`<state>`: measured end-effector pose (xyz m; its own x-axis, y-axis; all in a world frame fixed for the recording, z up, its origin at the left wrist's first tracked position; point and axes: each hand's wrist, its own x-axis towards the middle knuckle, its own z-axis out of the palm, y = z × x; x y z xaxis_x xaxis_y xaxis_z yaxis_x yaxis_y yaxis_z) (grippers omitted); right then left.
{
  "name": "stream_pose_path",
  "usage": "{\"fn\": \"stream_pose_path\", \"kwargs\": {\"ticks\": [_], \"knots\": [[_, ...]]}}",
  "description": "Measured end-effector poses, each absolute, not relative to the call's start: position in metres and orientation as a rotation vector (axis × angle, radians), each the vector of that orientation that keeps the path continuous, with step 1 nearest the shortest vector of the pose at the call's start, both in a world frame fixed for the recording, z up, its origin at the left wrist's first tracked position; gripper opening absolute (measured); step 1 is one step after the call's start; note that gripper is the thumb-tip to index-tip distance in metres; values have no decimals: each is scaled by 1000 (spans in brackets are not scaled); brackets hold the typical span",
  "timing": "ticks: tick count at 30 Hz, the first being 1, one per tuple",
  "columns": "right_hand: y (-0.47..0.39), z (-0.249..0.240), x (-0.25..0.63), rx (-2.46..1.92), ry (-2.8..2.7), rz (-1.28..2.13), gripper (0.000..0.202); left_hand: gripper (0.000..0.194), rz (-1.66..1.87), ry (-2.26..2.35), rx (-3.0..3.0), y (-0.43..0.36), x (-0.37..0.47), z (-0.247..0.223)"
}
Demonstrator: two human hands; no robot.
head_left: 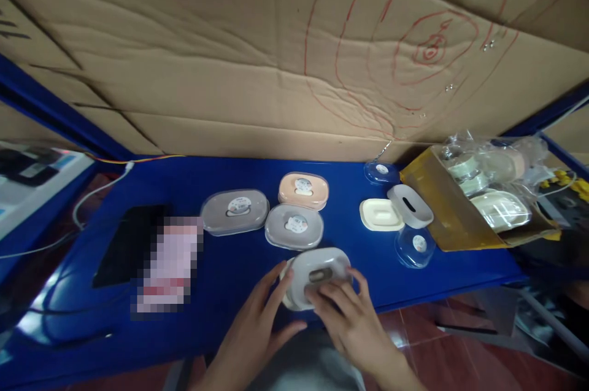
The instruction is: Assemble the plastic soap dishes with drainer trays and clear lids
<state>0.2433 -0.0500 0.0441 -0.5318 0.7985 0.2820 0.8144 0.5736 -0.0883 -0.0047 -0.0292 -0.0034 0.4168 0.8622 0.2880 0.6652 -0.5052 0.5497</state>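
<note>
At the table's front edge, both my hands are on an oval, pale grey soap dish (301, 283) with a slot in its middle. A cream part (286, 299) shows under its left side. My left hand (257, 317) holds the left rim, fingers along the side and thumb low in front. The fingers of my right hand (347, 311) reach into the dish and around its right rim. Just beyond lie two grey soap boxes (294, 228) (221, 216) and a peach soap box (313, 191), each under a see-through lid with a round sticker.
Right of my hands are a cream tray (375, 216), a grey slotted dish (416, 213) and two see-through lids (409, 256) (375, 173). A cardboard box (432, 194) holds bagged parts. On the left lie a black flat object (122, 250) and cables. Cardboard (207, 72) walls the back.
</note>
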Motion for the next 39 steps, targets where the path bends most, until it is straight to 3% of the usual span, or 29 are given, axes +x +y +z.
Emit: {"fn": "stream_pose_path", "kwargs": {"ticks": [5,8,11,15,22,26,32,39], "knots": [[-48,37,221,-1242,-2603,-176,37,57,758,1247,2405,-31,-17,-7],[-35,46,248,-1171,-2580,-130,38,57,758,1276,2464,-30,-18,-6],[-20,50,309,-1652,-2057,-289,35,57,762,1324,2487,-30,-16,-4],[-28,31,385,-2259,-1475,-423,71,55,784,1295,2469,-27,-13,-4],[-74,-1,426,-2410,-1295,-124,79,54,766,1192,2452,-13,-12,0],[-73,16,413,-2227,-1347,-97,73,54,708,1180,2389,-7,-11,7],[-61,57,326,-1494,-2117,506,53,78,636,1189,2061,-8,-11,6],[-10,57,272,-1025,-2481,523,48,90,624,1093,1941,-12,-10,7]]}}
